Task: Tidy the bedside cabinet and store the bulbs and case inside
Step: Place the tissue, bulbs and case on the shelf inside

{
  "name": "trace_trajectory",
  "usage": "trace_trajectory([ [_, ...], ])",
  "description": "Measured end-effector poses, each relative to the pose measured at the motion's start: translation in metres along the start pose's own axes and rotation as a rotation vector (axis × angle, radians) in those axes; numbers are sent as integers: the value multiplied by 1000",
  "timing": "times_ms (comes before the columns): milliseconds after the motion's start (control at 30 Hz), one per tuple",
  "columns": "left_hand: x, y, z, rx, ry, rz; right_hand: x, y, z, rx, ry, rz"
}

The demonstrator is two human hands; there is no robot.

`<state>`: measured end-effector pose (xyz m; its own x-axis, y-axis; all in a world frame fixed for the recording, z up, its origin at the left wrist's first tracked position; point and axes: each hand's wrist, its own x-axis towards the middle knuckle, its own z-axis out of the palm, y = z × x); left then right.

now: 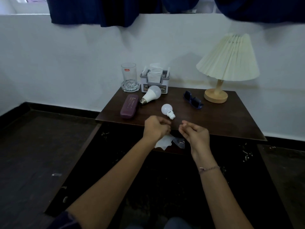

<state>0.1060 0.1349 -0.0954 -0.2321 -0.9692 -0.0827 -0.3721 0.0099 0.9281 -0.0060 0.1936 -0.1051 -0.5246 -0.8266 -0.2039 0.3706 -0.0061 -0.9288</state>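
Frame centre: left hand (156, 128) & right hand (194, 134) are hovering apart at the cabinet top (214, 123) front edge, fingers loosely curled, holding nothing. Just above, small bulb (166, 110) is lying; further, centre-left, big bulb (151, 95) & purple case (129, 106). Bulbs are prob. light, fragile, slippery: cup the globe gently. Case is looking stiff: grip across its middle.

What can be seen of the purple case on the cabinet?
The purple case is a long, rounded, hard-looking box, closed, with faint pale lettering on its lid. It lies flat on the dark wooden cabinet top near the left front edge, pointing away from the camera. The larger bulb lies just right of it; contact cannot be told. Nothing else touches it.
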Motion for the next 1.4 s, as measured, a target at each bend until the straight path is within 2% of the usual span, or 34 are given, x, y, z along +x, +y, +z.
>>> trace_trajectory([
  [133,29,25,-9,299,84,129,15,-8,16,26,-17,92],
  [367,71,30,-6,518,-51,98,43,-2,25,-13,-34,156],
  [533,74,17,-7,438,-48,86,52,3,26,-75,-36,131],
  [700,51,6,-12,345,53,104,39,6,23,-117,-39,101],
  [967,-12,-27,-41,195,200,123,-2,26,23,-173,-152,24],
  [1233,-48,-72,-66,89,278,53,-31,60,34,-174,-209,74],
  [1400,-39,-107,-66,81,260,-49,-20,100,39,-315,-224,87],
])
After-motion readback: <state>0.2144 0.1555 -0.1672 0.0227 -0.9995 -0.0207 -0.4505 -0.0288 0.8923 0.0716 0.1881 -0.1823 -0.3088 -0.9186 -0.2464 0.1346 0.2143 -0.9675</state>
